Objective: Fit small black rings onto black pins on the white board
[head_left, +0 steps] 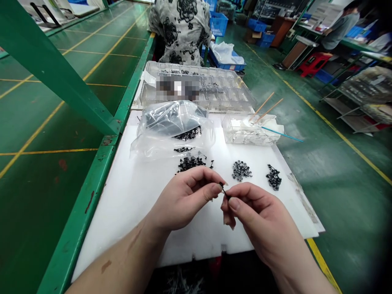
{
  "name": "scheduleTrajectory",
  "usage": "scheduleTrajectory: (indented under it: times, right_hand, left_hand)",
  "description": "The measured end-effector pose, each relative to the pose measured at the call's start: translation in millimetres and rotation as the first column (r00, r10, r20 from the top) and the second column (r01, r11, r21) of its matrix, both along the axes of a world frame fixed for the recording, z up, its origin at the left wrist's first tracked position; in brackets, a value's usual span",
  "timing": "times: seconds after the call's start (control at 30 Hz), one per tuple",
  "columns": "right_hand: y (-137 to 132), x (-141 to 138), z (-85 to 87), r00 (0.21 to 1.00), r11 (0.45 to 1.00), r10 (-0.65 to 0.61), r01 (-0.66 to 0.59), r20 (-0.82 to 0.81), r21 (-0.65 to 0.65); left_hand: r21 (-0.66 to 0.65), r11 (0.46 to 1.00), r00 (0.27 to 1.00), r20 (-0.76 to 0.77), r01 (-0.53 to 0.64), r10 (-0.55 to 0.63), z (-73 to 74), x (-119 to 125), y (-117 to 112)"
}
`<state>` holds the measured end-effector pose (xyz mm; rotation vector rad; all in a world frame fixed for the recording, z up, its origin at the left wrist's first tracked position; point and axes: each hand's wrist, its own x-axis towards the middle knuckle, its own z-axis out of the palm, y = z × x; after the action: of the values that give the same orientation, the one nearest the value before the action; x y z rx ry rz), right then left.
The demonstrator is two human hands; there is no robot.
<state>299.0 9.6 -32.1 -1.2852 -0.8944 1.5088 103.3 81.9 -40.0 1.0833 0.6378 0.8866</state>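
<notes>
Between both hands, above the white work board [134,196], is a small thin black part [224,192]. My left hand [186,198] pinches its upper end between thumb and forefinger. The lower end sits in the pinch of my right hand [260,212]. Its exact shape is too small to make out. Just beyond my left hand lies a pile of small black parts [191,163], partly hidden by that hand. Past my right hand are a heap of small grey and black rings [241,170] and a small pile of black parts [273,178].
A clear plastic bag [171,118] with black parts lies behind the pile. Right of it, a clear box [254,132] holds white material and thin sticks. A compartmented clear tray [226,87] stands farther back. A green beam [61,65] slants at left. One person [180,30] sits ahead.
</notes>
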Motion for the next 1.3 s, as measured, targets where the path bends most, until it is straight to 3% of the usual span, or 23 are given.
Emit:
scheduleTrajectory:
  times: [0.2, 0.43, 0.57, 0.67, 0.77, 0.83, 0.87, 0.9, 0.97, 1.1, 1.3]
  right_hand:
    - [0.4, -11.2, 8.6, 0.996, 0.999, -0.038, 0.036, 0.081, 0.028]
    - [1.3, -12.3, 1.4, 0.998, 0.998, -0.051, 0.049, -0.043, -0.046]
    - [3.8, -14.8, 4.0, 0.998, 0.999, -0.013, 0.011, -0.058, -0.037]
    - [10.4, -5.9, 11.0, 0.999, 0.999, 0.017, -0.019, 0.043, 0.032]
    - [27.5, 26.8, 10.7, 0.97, 0.994, -0.049, 0.025, 0.239, 0.103]
    - [46.6, 62.6, 4.7, 0.93, 0.966, -0.249, 0.219, 0.269, 0.139]
    - [57.8, 83.2, 0.8, 0.881, 0.903, -0.426, 0.402, 0.206, 0.152]
    - [69.3, 104.2, -3.2, 0.826, 0.843, -0.535, 0.506, 0.18, 0.18]
    - [91.3, 143.0, -10.6, 0.755, 0.767, -0.64, 0.615, 0.146, 0.18]
    - [123.8, 189.4, -22.5, 0.735, 0.74, -0.673, 0.671, 0.086, 0.049]
    - [148.9, 201.5, -32.9, 0.721, 0.719, -0.693, 0.692, -0.003, 0.063]
  left_hand:
    - [-0.063, 0.995, 0.992, 0.098, 0.083, -0.077, 1.6, 3.8, -1.7]
    - [-0.116, 0.981, 0.98, 0.144, 0.154, -0.137, -1.4, 8.3, -7.0]
    - [-0.111, 0.988, 0.993, 0.065, 0.106, -0.099, -0.4, 9.3, -6.3]
    - [0.054, 0.999, 0.992, -0.128, 0.011, -0.004, -0.1, 6.9, -4.5]
    - [0.286, 0.958, 0.934, -0.333, -0.03, 0.129, -0.2, 3.0, -3.8]
    - [0.344, 0.939, 0.911, -0.384, -0.009, 0.15, -0.6, 1.5, -4.4]
    - [0.35, 0.937, 0.906, -0.393, -0.011, 0.158, -0.9, 1.4, -4.9]
    - [0.334, 0.942, 0.9, -0.404, -0.022, 0.164, -0.9, 1.7, -5.6]
    - [0.313, 0.948, 0.898, -0.398, -0.061, 0.189, -0.3, 2.8, -7.2]
    - [0.314, 0.946, 0.894, -0.395, -0.085, 0.211, 3.3, 5.0, -9.3]
    - [0.351, 0.932, 0.875, -0.421, -0.086, 0.239, 4.1, 6.2, -8.9]
